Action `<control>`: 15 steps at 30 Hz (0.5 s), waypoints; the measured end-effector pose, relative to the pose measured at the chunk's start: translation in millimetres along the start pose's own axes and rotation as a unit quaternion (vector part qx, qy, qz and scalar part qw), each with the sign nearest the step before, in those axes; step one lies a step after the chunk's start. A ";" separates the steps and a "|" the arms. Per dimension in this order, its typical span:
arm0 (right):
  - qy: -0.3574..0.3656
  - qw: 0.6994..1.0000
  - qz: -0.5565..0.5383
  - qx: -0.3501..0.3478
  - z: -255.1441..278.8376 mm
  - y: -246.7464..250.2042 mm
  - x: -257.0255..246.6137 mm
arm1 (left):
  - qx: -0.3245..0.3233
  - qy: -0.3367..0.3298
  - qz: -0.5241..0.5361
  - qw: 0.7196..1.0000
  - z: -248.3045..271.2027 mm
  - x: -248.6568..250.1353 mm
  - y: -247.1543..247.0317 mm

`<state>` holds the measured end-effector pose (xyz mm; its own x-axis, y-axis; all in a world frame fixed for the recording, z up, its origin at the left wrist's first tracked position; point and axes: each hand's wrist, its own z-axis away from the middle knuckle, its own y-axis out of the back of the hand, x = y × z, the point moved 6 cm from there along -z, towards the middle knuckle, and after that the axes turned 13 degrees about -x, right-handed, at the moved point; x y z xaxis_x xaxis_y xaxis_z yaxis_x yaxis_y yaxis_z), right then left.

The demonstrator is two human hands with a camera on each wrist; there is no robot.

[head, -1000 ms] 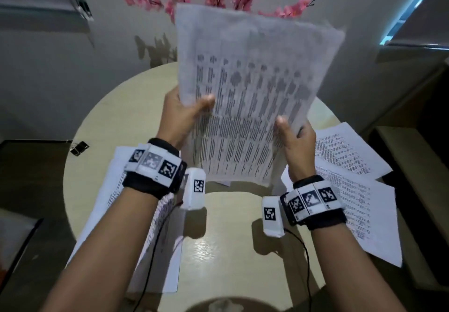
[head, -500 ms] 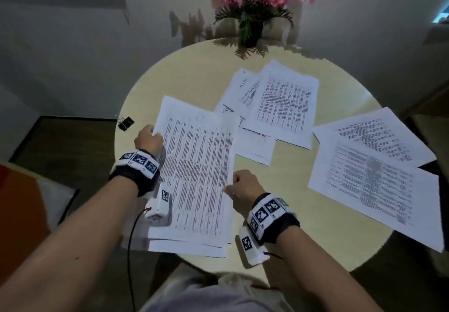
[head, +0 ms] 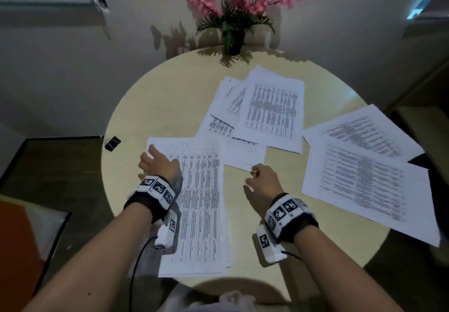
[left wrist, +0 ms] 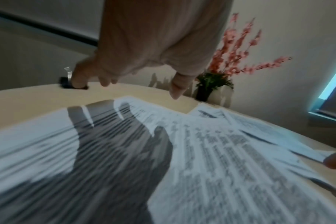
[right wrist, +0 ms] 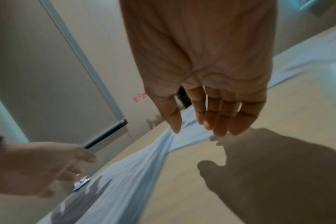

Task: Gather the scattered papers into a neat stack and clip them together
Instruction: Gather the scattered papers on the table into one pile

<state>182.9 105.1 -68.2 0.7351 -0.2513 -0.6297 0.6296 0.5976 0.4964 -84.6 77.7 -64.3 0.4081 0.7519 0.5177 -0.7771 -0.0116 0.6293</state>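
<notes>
A gathered stack of printed papers (head: 201,214) lies flat at the table's near left. My left hand (head: 151,158) hovers over its far left corner with fingers spread and nothing in them; the left wrist view shows the left hand (left wrist: 140,87) casting its shadow on the top sheet (left wrist: 201,166). A black binder clip (head: 112,143) sits at the table's left edge, just beyond those fingers. My right hand (head: 254,174) is off the stack, fingers straight, and in the right wrist view the right hand (right wrist: 197,131) has its tips at the near corner of a loose sheet (head: 243,154).
A fanned pile of sheets (head: 274,107) lies mid-table, and more sheets (head: 364,173) overhang the right edge. A potted pink-flowered plant (head: 232,32) stands at the far edge of the round table (head: 170,93).
The stack was held upright in both hands, then laid flat. Both hands have let go of it; the left moved toward its far corner, the right toward the loose sheet.
</notes>
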 end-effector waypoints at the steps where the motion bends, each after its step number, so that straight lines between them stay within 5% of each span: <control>1: -0.010 1.000 -0.011 0.024 -5.2 27.9 12.0 | -0.007 -0.029 -0.010 1.000 -1.3 19.0 -6.3; 9: -0.128 0.972 0.175 0.087 -42.2 215.6 99.3 | -0.110 -0.207 -0.059 0.970 -6.4 165.8 -97.9; 15: -0.196 0.942 0.271 0.010 -71.9 252.9 137.6 | -0.103 -0.137 -0.173 0.970 -24.4 212.6 -157.3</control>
<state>425.2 276.4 -72.2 0.9841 -0.1772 -0.0131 0.1364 0.7059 0.6951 112.7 255.4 -67.3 0.7510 0.4838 0.4493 -0.6395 0.3635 0.6775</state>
